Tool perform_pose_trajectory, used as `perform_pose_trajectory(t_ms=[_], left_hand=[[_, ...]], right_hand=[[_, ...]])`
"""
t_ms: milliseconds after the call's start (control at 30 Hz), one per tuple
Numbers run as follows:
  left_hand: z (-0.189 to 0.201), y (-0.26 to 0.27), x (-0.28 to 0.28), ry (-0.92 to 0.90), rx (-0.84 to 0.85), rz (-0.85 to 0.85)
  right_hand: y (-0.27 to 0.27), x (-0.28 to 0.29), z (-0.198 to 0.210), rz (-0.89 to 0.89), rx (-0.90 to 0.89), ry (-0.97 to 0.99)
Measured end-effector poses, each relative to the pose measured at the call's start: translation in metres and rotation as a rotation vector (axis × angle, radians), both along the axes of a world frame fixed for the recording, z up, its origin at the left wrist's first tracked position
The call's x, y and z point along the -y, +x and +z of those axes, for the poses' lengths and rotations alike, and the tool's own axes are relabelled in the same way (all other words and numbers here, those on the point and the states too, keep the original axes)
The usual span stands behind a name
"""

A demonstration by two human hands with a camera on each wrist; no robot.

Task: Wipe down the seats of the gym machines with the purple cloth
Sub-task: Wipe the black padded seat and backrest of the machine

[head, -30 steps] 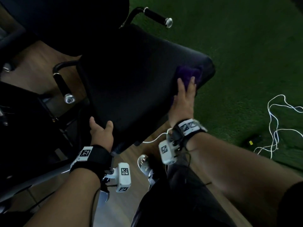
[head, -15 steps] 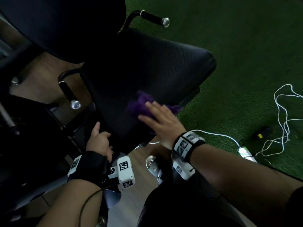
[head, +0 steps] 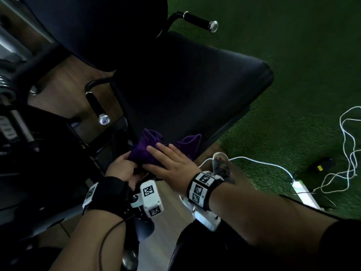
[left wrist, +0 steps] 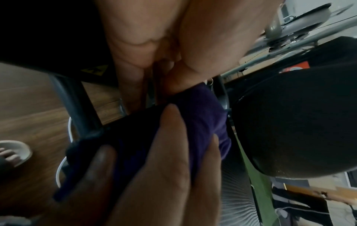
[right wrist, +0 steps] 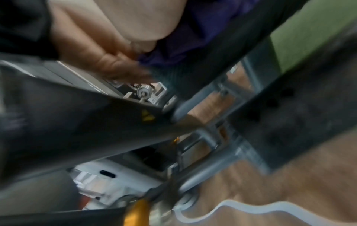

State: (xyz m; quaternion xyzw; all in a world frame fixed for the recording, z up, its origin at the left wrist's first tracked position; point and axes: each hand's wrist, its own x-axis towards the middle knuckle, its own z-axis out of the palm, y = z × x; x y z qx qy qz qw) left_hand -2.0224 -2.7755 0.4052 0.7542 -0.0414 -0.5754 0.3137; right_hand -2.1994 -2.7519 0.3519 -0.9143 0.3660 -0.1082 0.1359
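Both hands on bunched purple cloth [head: 144,151], right hand [head: 172,165] flat, left hand [head: 121,169] gripping, ribbed black seat [head: 195,85] corner

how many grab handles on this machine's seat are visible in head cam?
2. One handle sticks out at the seat's far side, top of frame; the other handle is on its left side, over the wood floor. More may be hidden.

Head view: high above, tilted steeply down onto the black seat [head: 195,90], both forearms reaching in from the bottom edge. Left wrist view: tight in under the fingers, pressed close against the purple cloth [left wrist: 203,122], seat edge at right. Right wrist view: low, blurred, aimed beneath the seat at the frame. Shared across all three: cloth at the seat's near corner.
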Motion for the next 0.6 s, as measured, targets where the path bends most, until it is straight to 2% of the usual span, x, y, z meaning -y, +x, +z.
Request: perform_pose_trajectory(t_ms=[67,100,267,400,500,600], left_hand=[[0.001,-0.002,0.001,-0.004,0.019,0.022],[0.003,-0.005,0.002,-0.015,0.028,0.029],[0.014,-0.024,0.005,-0.063,0.102,-0.118],[-0.005,-0.023,-0.001,-0.085,0.197,-0.232],[-0.021,-0.021,-0.002,-0.073,0.227,-0.258],[-0.03,-0.024,0.006,-0.04,0.248,-0.309]], right_hand=[[-0.023,0.015,0.0,0.084,-0.016,0.008],[-0.039,0.024,-0.001,0.071,-0.007,0.004],[-0.141,0.079,-0.007,-0.317,0.058,-0.094],[-0.209,0.151,0.004,-0.592,0.011,0.001],[-0.229,0.204,0.018,-0.812,0.071,0.12],[-0.223,0.232,0.034,-0.912,0.054,0.214]])
